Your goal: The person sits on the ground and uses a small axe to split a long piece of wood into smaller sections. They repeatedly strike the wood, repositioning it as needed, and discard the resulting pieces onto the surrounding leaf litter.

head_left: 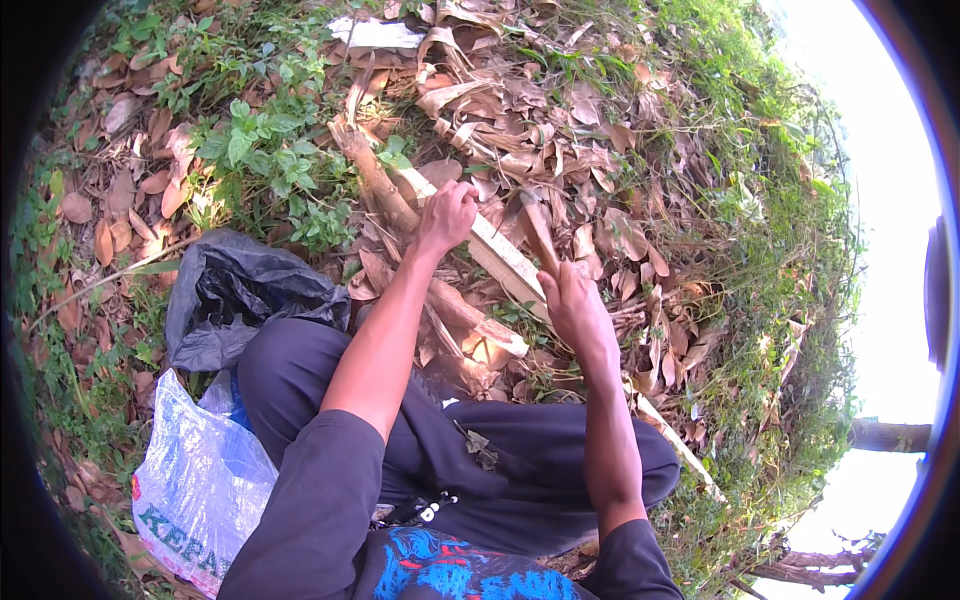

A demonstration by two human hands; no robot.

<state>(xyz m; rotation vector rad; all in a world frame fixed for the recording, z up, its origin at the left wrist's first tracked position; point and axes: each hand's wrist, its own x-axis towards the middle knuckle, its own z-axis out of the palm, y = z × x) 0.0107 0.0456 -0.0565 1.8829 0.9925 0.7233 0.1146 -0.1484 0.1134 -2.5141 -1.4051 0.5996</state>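
Note:
My left hand (447, 214) is closed in a pinch over a long pale wooden strip (505, 262). Whatever its fingers hold, if anything, is too small or hidden to make out. My right hand (578, 312) grips the wooden handle of a hammer (540, 235), whose dark head is raised just right of the strip. Beneath the strip runs a thick brown branch (378, 183), lying at a slant on the ground in front of my crossed legs. A broken, pale end of wood (495, 340) shows close to my legs.
A black plastic bag (235, 290) lies by my left knee, with a clear printed plastic bag (200, 475) nearer me. Dry leaves (520, 130) cover the ground ahead. Green plants (265, 150) grow at the left. A thin pale stick (680, 445) lies beyond my right knee.

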